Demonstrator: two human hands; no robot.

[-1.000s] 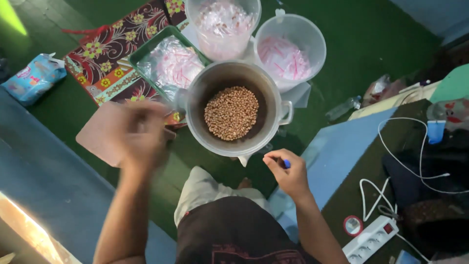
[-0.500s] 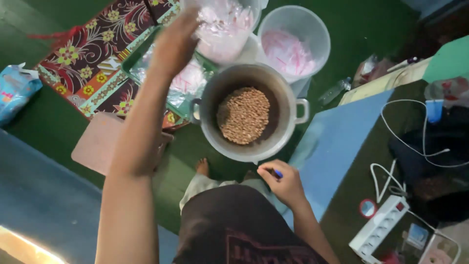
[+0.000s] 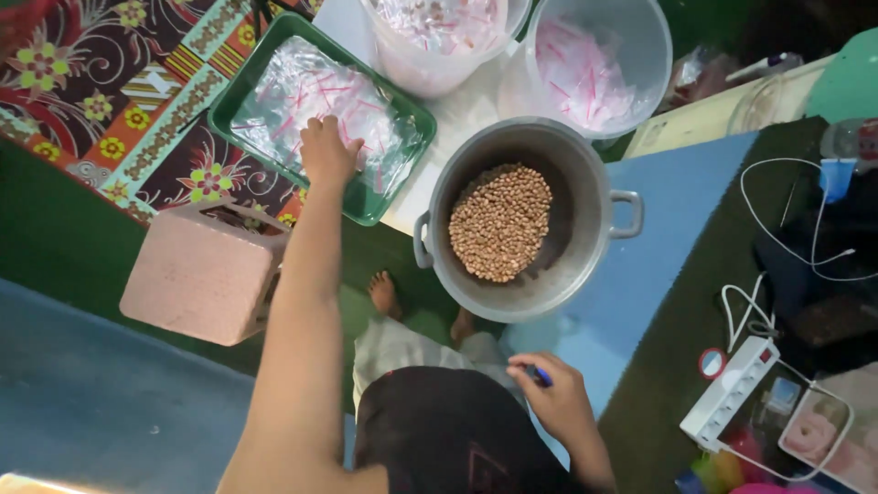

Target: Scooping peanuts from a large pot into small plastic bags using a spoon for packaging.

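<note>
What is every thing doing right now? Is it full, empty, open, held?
Grey metal pot: open, holding a low heap of brown nuts.
Green plastic tray: filled with clear plastic bags.
Left hand: resting on the bags in the tray.
Right hand: closed on a small blue thing.
Two clear plastic buckets: open, bags inside.
White power strip: cable plugged in.
</note>
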